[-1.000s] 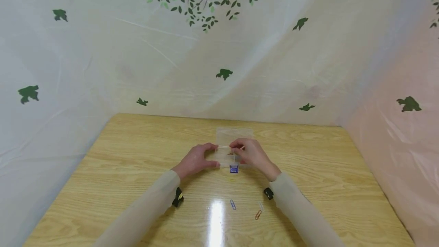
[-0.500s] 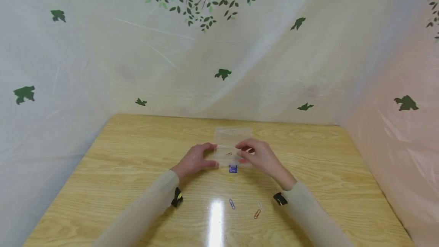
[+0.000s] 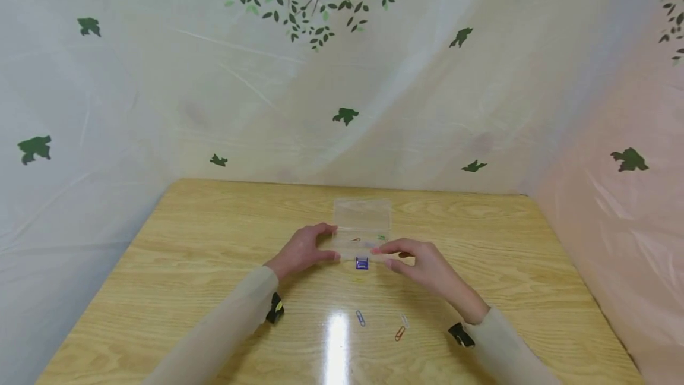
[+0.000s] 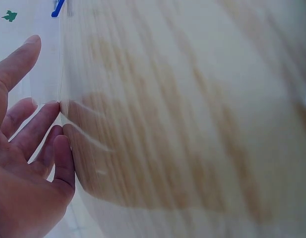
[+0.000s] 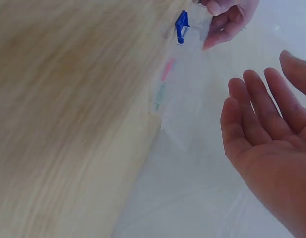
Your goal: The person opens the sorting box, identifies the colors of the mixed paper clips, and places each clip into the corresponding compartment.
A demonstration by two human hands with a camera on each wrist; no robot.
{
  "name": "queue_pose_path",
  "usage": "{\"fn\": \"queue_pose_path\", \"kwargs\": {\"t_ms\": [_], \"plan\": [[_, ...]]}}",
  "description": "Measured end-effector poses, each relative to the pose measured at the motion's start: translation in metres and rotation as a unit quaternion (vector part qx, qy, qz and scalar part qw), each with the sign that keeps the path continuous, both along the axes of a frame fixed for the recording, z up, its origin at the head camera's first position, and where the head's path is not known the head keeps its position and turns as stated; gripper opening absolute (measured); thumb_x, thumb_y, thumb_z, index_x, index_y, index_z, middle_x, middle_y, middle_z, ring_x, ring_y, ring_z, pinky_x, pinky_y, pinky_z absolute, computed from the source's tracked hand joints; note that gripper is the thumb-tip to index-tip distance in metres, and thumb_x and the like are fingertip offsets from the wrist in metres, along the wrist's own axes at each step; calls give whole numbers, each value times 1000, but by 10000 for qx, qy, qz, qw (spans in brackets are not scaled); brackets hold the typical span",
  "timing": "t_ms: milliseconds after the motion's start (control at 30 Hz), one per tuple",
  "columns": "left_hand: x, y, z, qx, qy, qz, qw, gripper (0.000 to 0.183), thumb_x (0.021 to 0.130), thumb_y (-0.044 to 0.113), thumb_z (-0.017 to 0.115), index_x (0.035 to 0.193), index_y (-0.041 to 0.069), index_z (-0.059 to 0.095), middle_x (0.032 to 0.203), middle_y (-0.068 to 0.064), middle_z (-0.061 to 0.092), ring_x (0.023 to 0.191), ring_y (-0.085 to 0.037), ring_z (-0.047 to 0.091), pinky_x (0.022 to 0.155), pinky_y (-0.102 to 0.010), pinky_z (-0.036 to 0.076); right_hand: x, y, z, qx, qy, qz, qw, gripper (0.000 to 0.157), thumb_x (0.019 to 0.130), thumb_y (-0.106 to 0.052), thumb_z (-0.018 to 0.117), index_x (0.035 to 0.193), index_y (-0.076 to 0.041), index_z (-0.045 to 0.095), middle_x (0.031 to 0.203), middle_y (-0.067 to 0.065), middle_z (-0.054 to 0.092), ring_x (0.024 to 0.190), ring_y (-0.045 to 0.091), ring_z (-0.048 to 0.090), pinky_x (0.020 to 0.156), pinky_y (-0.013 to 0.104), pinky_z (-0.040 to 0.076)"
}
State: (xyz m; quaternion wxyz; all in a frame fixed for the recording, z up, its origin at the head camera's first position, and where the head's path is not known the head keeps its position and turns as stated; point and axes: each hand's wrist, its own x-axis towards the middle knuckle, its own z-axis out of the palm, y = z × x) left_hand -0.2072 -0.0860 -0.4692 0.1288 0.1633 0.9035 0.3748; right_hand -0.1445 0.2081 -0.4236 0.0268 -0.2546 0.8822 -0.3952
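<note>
A clear plastic box (image 3: pixel 347 249) stands on the table, its lid (image 3: pixel 363 214) laid back behind it and a blue latch (image 3: pixel 362 263) at its front. My left hand (image 3: pixel 303 249) holds the box's left end between thumb and fingers. Inside show a small reddish-brown clip (image 3: pixel 355 239) and a green paper clip (image 3: pixel 382 237) at the back right. Something pink (image 5: pixel 167 69) shows through the box wall in the right wrist view. Beside the box's front right corner is my right hand (image 3: pixel 424 260), fingers loosely extended with nothing in them.
Nearer me on the wooden table (image 3: pixel 214 290) lie a blue paper clip (image 3: pixel 360 318), a red one (image 3: pixel 399 333) and a white one (image 3: pixel 405 321). Something thin and yellow (image 3: pixel 358 280) lies just before the latch. Sheeting (image 3: pixel 267 106) hangs behind the table.
My right hand has drawn back from over the box toward the right and nearer me, its fingers spreading. The green paper clip now shows in the box. My left hand stays put.
</note>
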Motion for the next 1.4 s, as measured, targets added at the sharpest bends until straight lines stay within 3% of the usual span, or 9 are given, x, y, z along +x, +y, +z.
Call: {"fn": "queue_pose_path", "kwargs": {"t_ms": [367,833,1000,1233,1400], "plan": [[1,0,-2,3,69,24,10000,70,87,29,86,146,8,56,148,-12,57,141,-35,49,120,-50,36,23,19,-3,44,-475,334,9983,34,100,-23,71,130,-7,70,128,2,72,121,25,65,99,46,56],[2,0,-1,-33,57,24,10000,71,87,31,86,147,9,56,149,-11,57,142,-35,47,121,-50,35,46,26,-7,277,-451,1222,9911,41,97,-25,75,133,-6,66,137,8,66,124,24,62,95,43,59],[1,-1,-2,-35,59,18,10000,70,87,31,86,147,9,56,149,-11,57,141,-34,48,120,-50,36,51,28,-11,470,-468,1388,9881,40,98,-25,74,133,-9,66,136,4,66,124,24,63,101,43,56],[1,-1,-1,-55,57,30,10000,71,87,30,86,147,9,56,149,-12,57,141,-34,49,120,-49,37,53,31,-20,335,-701,1777,9810,31,101,-22,70,130,-11,69,128,2,71,117,18,65,94,35,58],[2,-1,-1,-54,30,7,10000,71,87,31,85,148,9,55,149,-12,57,141,-34,48,120,-49,36,52,32,-26,447,-711,1923,9777,29,101,-27,69,127,-13,71,124,-1,72,115,15,66,97,34,57]]}}
